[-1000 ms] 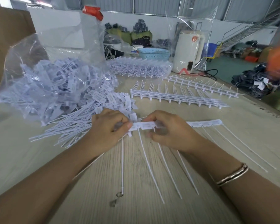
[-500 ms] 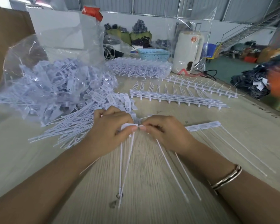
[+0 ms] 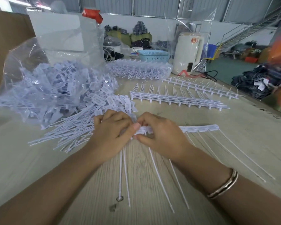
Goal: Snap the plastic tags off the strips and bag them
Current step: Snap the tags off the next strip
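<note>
A white strip of plastic tags (image 3: 199, 128) lies across the table in front of me, its long thin tails pointing toward me. My right hand (image 3: 162, 135) pinches the strip's left end. My left hand (image 3: 112, 135) grips snapped-off tags (image 3: 124, 168), whose tails hang below its fingers, and its thumb touches the strip's end. A heap of loose tags (image 3: 75, 132) lies to the left, spilling from a clear plastic bag (image 3: 44, 85) full of tags.
Bare strips with stubs (image 3: 177, 99) and another row (image 3: 201, 86) lie behind the hands. A bagged bundle of strips (image 3: 139, 70), a blue basket (image 3: 152, 55) and a white kettle (image 3: 188, 52) stand at the back. The table edge (image 3: 266, 111) runs along the right.
My left hand snapped a tag off the strip's end and gathered it with the one it held; the right hand slid along the strip, and both hands meet again at its end.
</note>
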`<action>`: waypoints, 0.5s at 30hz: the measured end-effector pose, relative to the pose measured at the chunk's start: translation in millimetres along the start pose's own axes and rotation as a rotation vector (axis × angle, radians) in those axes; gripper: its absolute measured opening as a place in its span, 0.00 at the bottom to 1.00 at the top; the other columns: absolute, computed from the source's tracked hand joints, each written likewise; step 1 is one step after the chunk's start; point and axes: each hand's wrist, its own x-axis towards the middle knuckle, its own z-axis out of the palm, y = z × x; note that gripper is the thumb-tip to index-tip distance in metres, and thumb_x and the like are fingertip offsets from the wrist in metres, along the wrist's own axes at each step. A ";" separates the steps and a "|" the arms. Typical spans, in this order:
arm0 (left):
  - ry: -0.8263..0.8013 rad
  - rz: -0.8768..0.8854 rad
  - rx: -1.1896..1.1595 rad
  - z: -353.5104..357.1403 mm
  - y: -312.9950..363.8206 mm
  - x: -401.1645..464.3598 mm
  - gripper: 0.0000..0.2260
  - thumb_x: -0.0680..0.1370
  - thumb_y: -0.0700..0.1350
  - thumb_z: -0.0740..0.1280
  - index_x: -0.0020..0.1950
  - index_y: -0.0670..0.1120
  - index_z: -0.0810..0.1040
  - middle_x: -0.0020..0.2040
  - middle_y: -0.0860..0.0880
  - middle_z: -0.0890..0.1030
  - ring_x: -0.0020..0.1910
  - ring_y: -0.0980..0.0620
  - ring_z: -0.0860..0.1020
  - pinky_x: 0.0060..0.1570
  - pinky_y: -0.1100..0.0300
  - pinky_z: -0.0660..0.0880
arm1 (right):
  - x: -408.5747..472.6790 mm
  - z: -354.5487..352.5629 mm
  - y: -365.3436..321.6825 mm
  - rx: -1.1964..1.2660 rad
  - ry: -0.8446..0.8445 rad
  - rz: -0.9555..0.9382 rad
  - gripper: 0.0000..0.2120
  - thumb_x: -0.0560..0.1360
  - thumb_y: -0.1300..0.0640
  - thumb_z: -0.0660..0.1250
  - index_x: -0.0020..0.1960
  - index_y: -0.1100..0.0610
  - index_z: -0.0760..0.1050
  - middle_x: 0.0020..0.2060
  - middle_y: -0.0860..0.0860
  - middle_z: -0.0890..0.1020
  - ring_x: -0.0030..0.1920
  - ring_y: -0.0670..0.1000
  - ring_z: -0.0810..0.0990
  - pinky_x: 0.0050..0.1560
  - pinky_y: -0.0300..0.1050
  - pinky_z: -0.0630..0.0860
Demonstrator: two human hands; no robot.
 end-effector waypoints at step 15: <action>-0.050 0.020 -0.053 -0.5 -13.2 -1.0 0.22 0.69 0.66 0.53 0.37 0.51 0.78 0.38 0.55 0.77 0.48 0.64 0.67 0.45 0.56 0.54 | -0.4 -7.4 18.5 -0.035 -0.094 0.027 0.11 0.74 0.47 0.68 0.50 0.52 0.80 0.43 0.46 0.81 0.41 0.48 0.79 0.41 0.43 0.73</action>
